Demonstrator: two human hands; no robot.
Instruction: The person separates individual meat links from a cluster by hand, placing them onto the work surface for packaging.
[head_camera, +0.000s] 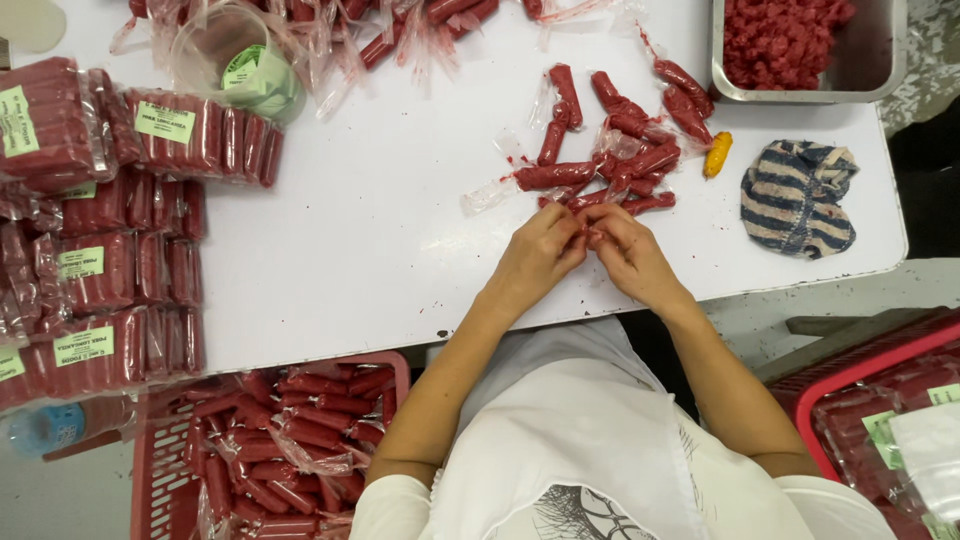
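Left hand (537, 250) and right hand (628, 252): fingertips pressed together, pinching one plastic-wrapped red sausage (590, 222) between them, at table (380, 230) edge. At 12 o'clock, touching: loose pile of wrapped sausages (620, 150). At 1 o'clock: yellow piece (717, 154), steel tray of minced meat (800, 50). At 2 o'clock: striped cloth (798, 196). At 9 o'clock, well apart: labelled sausage packs (100, 270). At 7 o'clock, below table: red crate of sausages (270, 450).

Both hands, left hand (537, 252) and right hand (630, 254), meet at the near edge of the white tabletop (380, 220), fingers (578, 232) pinching a red plastic-wrapped sausage (588, 228). A loose pile of wrapped red sausages (620, 145) lies just beyond.
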